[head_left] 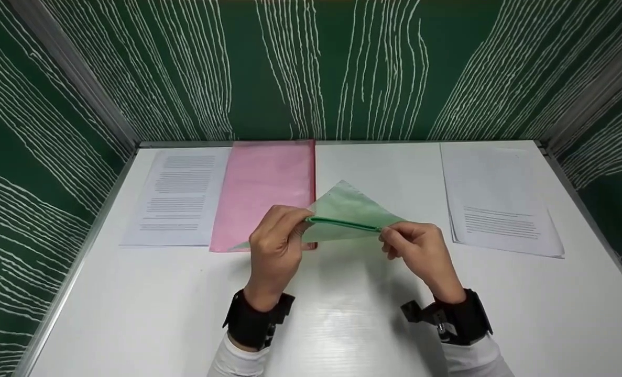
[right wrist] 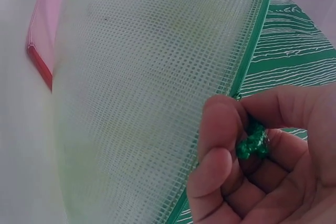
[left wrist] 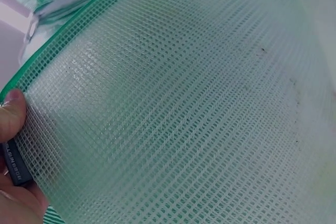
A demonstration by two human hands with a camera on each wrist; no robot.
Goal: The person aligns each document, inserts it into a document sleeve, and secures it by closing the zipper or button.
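A translucent green mesh zip pouch is held above the table, its zipper edge running between both hands. My left hand pinches the left end of that edge; in the left wrist view its thumb presses on the mesh, near a small black piece with pale lettering. At the right end, my right hand pinches the zipper edge with curled fingers. A shiny green bit shows among those fingers in the right wrist view. The pouch's inside is hidden.
A pink pouch with a red edge lies left of centre, partly under the green one. Printed sheets lie at its left, and more papers at the right. Green panels with white lines border the white table.
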